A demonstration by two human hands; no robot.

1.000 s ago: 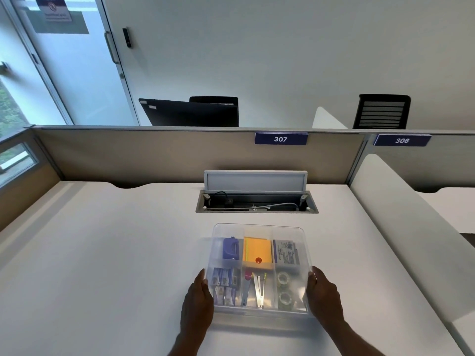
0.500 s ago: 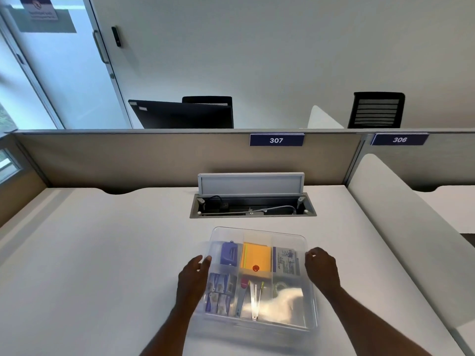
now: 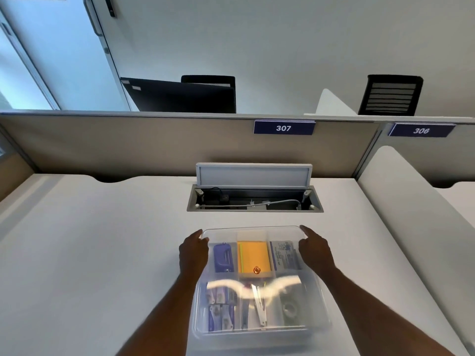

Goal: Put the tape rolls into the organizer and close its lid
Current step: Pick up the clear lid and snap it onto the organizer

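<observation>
A clear plastic organizer sits on the white desk in front of me with its transparent lid lying flat on top. Through the lid a tape roll shows in the near right compartment, partly hidden by glare. Other compartments hold a blue stapler, an orange pad, a printed box and blue packets. My left hand presses on the lid's far left corner, fingers curled over the edge. My right hand grips the far right corner the same way.
An open cable hatch with its flap raised lies in the desk just beyond the organizer. A beige partition closes the back, and a white divider runs along the right side. Bare desk stretches to the left.
Both hands slid from the organizer's near sides along its edges to the far corners. The view has tilted and the organizer now sits closer to me.
</observation>
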